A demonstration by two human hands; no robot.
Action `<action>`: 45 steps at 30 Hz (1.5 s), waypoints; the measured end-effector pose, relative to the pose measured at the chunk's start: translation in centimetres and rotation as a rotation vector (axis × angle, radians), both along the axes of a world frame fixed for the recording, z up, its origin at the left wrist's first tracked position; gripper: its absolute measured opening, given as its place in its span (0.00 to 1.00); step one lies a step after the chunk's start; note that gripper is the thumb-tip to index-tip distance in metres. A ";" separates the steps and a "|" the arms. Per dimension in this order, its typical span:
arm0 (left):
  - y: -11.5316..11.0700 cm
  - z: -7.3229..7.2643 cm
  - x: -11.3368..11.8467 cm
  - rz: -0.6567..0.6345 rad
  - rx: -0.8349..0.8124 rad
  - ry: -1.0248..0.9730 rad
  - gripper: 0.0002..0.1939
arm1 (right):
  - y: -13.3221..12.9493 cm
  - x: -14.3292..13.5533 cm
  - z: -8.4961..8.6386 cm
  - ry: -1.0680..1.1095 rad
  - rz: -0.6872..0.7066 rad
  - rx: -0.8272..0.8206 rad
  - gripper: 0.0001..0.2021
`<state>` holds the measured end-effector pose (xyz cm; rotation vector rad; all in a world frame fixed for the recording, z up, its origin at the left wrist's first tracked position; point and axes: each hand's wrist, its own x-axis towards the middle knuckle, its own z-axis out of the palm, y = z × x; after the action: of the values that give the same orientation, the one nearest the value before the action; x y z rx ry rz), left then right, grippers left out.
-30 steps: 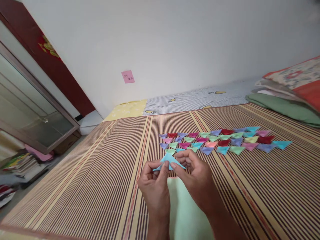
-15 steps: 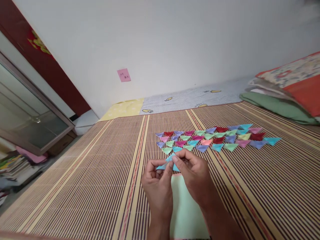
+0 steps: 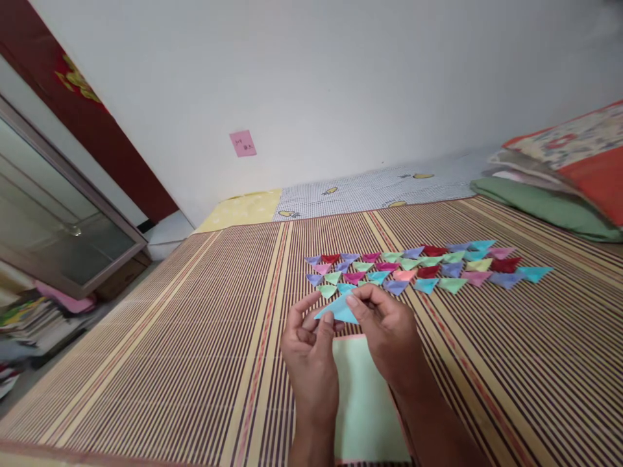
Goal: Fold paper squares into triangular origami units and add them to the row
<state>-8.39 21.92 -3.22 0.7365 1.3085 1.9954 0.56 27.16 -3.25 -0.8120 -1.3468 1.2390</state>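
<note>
Between both hands is a folded piece of light blue paper [image 3: 339, 310], a flat triangle held above the mat. My left hand [image 3: 311, 340] pinches its lower left part, thumb on top and fingers partly hidden behind. My right hand [image 3: 387, 327] grips the right end between thumb and bent forefinger. Under my wrists lies a pale green rectangular sheet or pad [image 3: 367, 402] with a pinkish edge. Just beyond the hands, rows of small folded paper triangles [image 3: 396, 286] in blue, green, pink, red and yellow are laid out.
A striped bamboo mat [image 3: 195, 344] covers the bed. At the right back are a folded green cloth [image 3: 540, 204] and an orange patterned pillow [image 3: 591, 168]. A pink note [image 3: 243, 143] is on the white wall. Stacked books [image 3: 32, 318] stand low at the left, near a glass-panelled door [image 3: 53, 207].
The blue paper has turned slightly and more of its face shows. Both hands have shifted a little to the right, and the left fingers have loosened somewhat around it.
</note>
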 end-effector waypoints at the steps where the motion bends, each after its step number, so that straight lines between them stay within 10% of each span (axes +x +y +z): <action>1: 0.0 -0.1 0.0 -0.011 -0.003 -0.003 0.19 | 0.1 0.1 -0.1 -0.014 -0.005 0.008 0.10; 9: 0.0 0.0 -1.7 -0.015 0.047 -0.028 0.18 | 1.1 1.4 -0.1 -0.078 0.060 0.063 0.11; 13: -0.2 0.2 -2.2 -0.297 -0.138 0.168 0.13 | 0.9 1.8 0.5 -0.142 0.194 0.100 0.08; 20: -0.2 -0.3 -2.5 -0.409 -0.177 0.166 0.12 | 0.9 2.4 0.9 -0.242 0.237 0.172 0.08; 35: -0.3 -0.2 -2.2 -0.311 -0.044 -0.168 0.10 | 0.3 0.5 0.2 0.005 0.247 -0.109 0.11; 45: 0.0 -1.0 -2.1 -0.144 0.001 0.010 0.08 | 0.5 0.7 0.7 0.018 0.193 -0.068 0.10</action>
<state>-10.49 21.93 -4.19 0.8177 1.2250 1.8801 1.26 27.67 -2.57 -0.7292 -1.4005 1.4459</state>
